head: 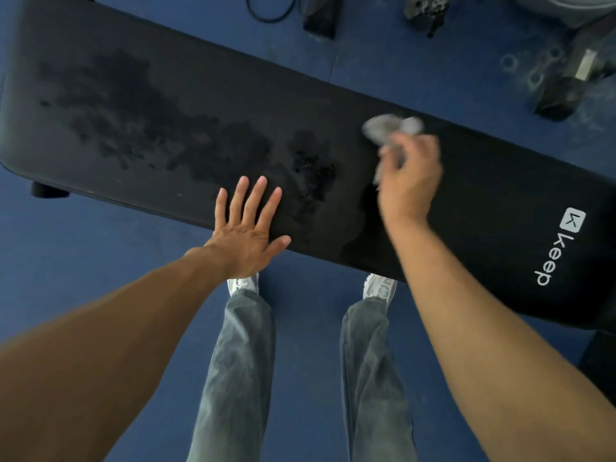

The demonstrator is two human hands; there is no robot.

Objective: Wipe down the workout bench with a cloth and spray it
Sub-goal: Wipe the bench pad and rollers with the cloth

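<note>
A long black padded bench [500, 181] is seen lying slantwise across a blue floor [100, 248]. Its matte top is marked by dark wet blotches [133, 105] over the left and middle parts, with beaded droplets [313, 171] near the centre. A white "Keep" logo [560, 245] is printed at the right end.

A grey cloth [390, 126], crumpled and blurred, is gripped in the right hand [410, 181], whose fingers [403, 151] are curled round it. Most of the cloth is bunched beyond the fingertips, towards the bench's far edge, and a small strip is seen below them. It is held to the right of the wet patches; whether it is pressed against the pad cannot be told.

The left hand [248, 225] is laid flat at the near edge, its fingers [253, 198] straight and spread, with nothing held.
</note>
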